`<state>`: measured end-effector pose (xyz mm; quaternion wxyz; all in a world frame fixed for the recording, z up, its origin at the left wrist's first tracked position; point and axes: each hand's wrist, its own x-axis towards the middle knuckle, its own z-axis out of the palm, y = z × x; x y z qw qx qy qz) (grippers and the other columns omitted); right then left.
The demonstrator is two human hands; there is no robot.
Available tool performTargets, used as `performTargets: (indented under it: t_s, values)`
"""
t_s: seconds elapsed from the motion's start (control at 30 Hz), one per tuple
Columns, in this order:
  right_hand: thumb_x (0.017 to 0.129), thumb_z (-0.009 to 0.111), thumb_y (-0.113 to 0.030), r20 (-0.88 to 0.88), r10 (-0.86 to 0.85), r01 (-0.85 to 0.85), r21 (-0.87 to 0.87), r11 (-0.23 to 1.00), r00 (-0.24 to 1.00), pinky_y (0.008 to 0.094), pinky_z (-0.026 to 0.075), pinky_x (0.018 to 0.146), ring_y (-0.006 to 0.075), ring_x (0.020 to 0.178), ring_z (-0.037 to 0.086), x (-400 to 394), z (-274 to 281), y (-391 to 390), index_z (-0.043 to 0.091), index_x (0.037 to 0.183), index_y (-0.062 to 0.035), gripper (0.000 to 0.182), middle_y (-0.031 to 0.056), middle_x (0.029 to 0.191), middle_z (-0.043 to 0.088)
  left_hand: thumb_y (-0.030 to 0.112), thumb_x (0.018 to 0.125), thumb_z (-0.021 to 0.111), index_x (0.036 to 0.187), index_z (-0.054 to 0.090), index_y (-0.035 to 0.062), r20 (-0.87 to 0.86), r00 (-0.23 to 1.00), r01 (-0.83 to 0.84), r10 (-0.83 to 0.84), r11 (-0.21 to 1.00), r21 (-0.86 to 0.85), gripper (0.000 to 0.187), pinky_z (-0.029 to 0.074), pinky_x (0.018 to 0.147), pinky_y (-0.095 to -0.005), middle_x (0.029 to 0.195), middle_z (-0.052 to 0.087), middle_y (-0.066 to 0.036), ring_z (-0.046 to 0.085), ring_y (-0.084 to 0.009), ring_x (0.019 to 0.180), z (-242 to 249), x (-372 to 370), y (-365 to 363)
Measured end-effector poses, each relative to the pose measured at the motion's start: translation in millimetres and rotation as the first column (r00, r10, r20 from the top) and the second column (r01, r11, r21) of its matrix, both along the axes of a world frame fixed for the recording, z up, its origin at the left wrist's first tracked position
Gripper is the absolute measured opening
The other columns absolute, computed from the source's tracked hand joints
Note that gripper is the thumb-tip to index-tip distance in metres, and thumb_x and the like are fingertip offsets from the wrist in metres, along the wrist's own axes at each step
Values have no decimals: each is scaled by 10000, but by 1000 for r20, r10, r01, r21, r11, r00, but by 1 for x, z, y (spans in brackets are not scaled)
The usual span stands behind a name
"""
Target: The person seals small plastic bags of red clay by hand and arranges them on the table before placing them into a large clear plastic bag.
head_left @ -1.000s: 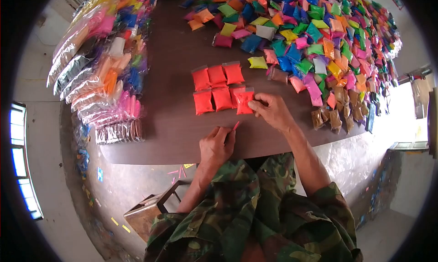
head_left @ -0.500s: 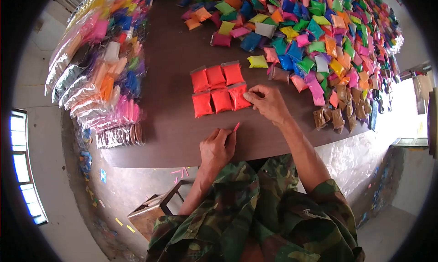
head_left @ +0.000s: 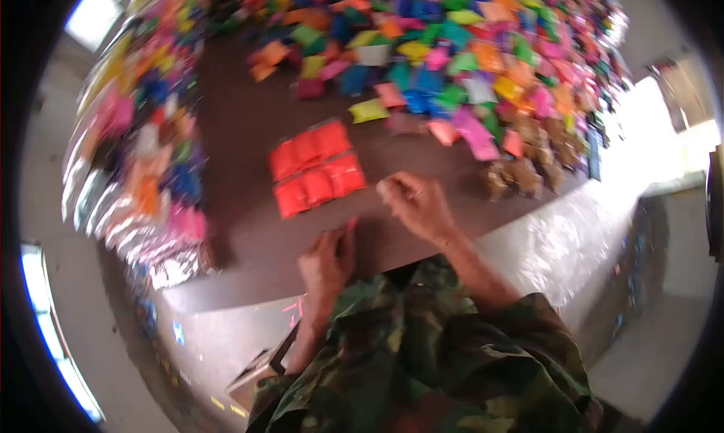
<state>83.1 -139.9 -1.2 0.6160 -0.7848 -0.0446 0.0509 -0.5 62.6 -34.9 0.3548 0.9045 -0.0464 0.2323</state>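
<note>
Several red-orange packets [head_left: 317,169], clear bags filled with something soft-looking, lie in two rows on the brown table. Near the table's front edge, my left hand [head_left: 326,263] is closed, with a thin pinkish-red strip [head_left: 352,224] poking up from its fingers. To the right of the packets, my right hand [head_left: 417,203] hovers apart from them. Its fingers are curled together, and nothing shows in them, though motion blurs the fingertips. A yellow packet [head_left: 369,111] lies beyond the rows, at the edge of a big pile.
A large heap of small coloured packets [head_left: 452,71] spreads over the far and right side of the table [head_left: 241,244]. Stacked clear bags of coloured packets [head_left: 143,162] line the left side. A wooden stool [head_left: 253,376] stands below the front edge.
My right hand has let go of the corner packet and drawn back from it. My left hand keeps the strip. The view has turned, shifting the table's contents leftward.
</note>
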Motion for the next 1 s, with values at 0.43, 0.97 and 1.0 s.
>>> performTargets:
  t_s: [0.43, 0.97, 1.0]
  values:
    - [975, 689, -223, -88, -582, 494, -438, 752, 808, 349, 533, 667, 196, 703, 676, -160, -65, -277, 736, 925, -2, 231, 126, 740, 693, 41, 920, 748, 903, 684, 17, -133, 985, 121, -109, 989, 89, 71, 525, 607, -397, 795, 681, -136, 672, -287, 679, -6, -2, 7]
    - [837, 804, -360, 119, -930, 713, -677, 180, 347, 472, 528, 1012, 369, 1219, 645, -105, -125, -411, 609, 1407, -51, 677, 226, 1317, 660, 128, 980, 677, 933, 661, 8, -147, 989, 57, -6, 937, 345, 130, 437, 541, -395, 794, 640, -115, 577, -259, 620, -18, -7, 91]
    - [835, 806, -365, 110, -939, 713, -681, 167, 325, 462, 529, 1008, 358, 1208, 656, -101, -137, -420, 600, 1425, -61, 695, 228, 1317, 666, 129, 981, 675, 932, 659, 8, -154, 988, 51, 7, 927, 372, 132, 437, 542, -395, 797, 639, -116, 576, -260, 622, -17, -8, 94]
